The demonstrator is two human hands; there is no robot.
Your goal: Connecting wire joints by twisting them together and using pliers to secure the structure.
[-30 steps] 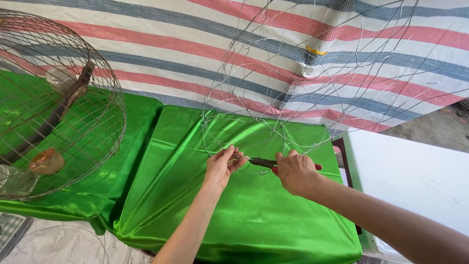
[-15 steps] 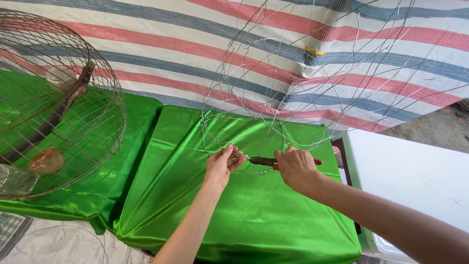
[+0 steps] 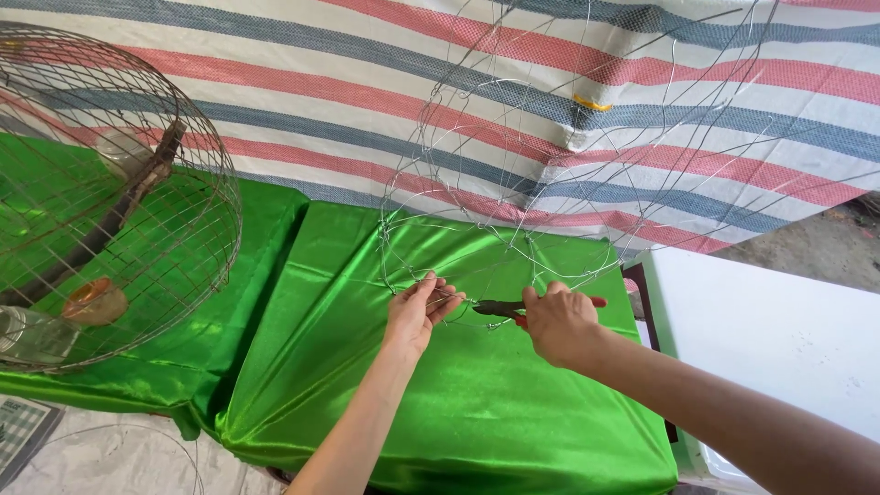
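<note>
My left hand [image 3: 417,314] pinches the lower ring of a thin wire cage frame [image 3: 513,156] that rises over a table draped in shiny green cloth [image 3: 458,403]. My right hand [image 3: 561,323] grips red-handled pliers [image 3: 502,310] whose dark jaws point left toward the wire just beside my left fingers. Both hands hover just above the cloth near the middle of the table.
A finished round wire cage [image 3: 101,202] with a wooden perch and small cups sits at the left on more green cloth. A striped red, blue and white tarp [image 3: 367,82] hangs behind. A white surface [image 3: 779,339] lies to the right.
Both hands stay at the same spot on the wire ring; the pliers shift only slightly against the wire.
</note>
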